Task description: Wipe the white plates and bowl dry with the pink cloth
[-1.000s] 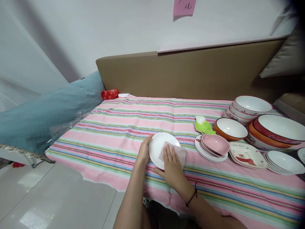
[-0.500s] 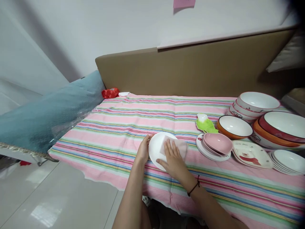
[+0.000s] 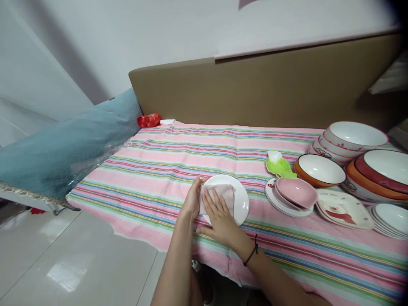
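A round white plate (image 3: 242, 203) lies at the near edge of the striped cloth cover. Its left rim is held by my left hand (image 3: 192, 200), thumb up at the edge and the other fingers hidden beneath. Over the left and middle of the plate is a pale pink wiping cloth (image 3: 228, 196). My right hand (image 3: 220, 219) presses flat on this cloth, fingers stretched out and the thumb pointing left. A dark cord circles the right wrist.
On the right stand pink bowls on white plates (image 3: 295, 193), a green leaf-shaped dish (image 3: 280, 167), square bear plates (image 3: 346, 208), small white plates (image 3: 393, 219), an orange bowl (image 3: 320, 170) and large bowl stacks (image 3: 385, 170). A red package (image 3: 149, 120) lies far left, before the brown headboard (image 3: 229, 95).
My right hand and the cloth have slid left across the plate, baring its right side. My left hand stays at the rim. The view has shifted slightly.
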`<state>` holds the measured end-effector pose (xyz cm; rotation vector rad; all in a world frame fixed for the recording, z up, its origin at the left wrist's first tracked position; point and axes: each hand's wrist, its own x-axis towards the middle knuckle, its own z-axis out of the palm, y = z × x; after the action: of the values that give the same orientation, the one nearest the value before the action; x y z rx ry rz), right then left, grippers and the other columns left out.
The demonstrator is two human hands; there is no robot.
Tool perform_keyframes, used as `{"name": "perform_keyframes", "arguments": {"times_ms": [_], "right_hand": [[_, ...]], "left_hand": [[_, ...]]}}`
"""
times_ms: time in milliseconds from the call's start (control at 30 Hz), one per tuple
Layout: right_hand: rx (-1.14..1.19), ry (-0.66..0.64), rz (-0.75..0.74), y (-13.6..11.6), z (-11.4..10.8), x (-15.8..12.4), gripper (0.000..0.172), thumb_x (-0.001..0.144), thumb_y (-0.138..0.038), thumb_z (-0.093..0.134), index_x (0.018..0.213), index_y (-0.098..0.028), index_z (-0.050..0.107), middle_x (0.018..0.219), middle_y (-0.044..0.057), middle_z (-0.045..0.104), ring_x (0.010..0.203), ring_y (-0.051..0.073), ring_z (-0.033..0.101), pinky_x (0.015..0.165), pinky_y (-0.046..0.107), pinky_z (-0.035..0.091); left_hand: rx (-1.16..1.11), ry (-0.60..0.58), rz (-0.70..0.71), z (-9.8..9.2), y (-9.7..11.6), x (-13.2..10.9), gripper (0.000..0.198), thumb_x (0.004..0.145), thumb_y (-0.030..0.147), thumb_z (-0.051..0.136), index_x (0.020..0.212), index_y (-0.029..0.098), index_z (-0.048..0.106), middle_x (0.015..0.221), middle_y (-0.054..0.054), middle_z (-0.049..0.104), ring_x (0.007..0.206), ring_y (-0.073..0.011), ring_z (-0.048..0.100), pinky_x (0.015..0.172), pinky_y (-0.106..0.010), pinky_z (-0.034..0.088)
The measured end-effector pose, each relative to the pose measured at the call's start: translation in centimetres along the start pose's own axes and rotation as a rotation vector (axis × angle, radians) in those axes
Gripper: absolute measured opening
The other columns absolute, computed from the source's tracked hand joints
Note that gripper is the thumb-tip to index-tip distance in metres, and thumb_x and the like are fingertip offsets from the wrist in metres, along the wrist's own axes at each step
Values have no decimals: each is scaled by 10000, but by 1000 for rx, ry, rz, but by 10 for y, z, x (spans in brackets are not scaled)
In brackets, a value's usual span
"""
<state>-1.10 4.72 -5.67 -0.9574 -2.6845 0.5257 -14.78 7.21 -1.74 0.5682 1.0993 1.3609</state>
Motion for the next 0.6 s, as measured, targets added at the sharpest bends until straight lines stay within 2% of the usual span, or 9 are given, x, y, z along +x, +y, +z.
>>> {"name": "perform_keyframes", "arguments": {"times_ms": [100,200,267,367,500,600], "right_hand": [[-35,33,5,11,-1,11,871,965,-685,315,1598,-151,47,1657,46,10,1530,271,-69,1241,521,72],[-57,54,66,20,-4,16,808,985,-632,333,1601,-173,84,1658,27,5,1530,263,-75,1242,506,74],[-63,82,166,27,-5,18,793,990,-605,358,1602,-176,92,1659,29,11,1530,266,-72,1239,511,81],[-58,148,365,33,-3,17,747,1011,-543,340,1600,-146,109,1661,59,38,1532,281,-44,1230,525,100],[-59,230,579,22,6,7,755,1012,-510,339,1582,-49,156,1654,126,41,1523,353,-12,1211,571,117],[-22,182,583,2,12,-5,720,1018,-475,331,1578,-48,182,1652,117,46,1521,365,8,1208,579,137]], "left_hand": [[-37,9,8,3,-3,2,518,823,608,596,1004,140,721,1013,-110,743,1130,-333,632,1026,-438,458],[-83,109,33,9,-10,6,422,784,542,652,919,147,715,974,-93,748,1114,-320,638,1036,-421,445],[-99,171,44,13,-15,9,362,764,492,670,883,153,715,952,-74,750,1095,-302,643,1028,-401,442],[-95,209,78,18,-22,11,381,757,497,651,887,146,725,933,-68,748,1031,-288,659,979,-385,457],[-111,254,89,21,-22,10,446,753,545,636,888,131,732,924,-82,748,980,-286,668,924,-378,476],[-144,212,18,19,-16,8,481,745,583,647,887,132,731,894,-92,750,977,-304,675,907,-392,490]]}}
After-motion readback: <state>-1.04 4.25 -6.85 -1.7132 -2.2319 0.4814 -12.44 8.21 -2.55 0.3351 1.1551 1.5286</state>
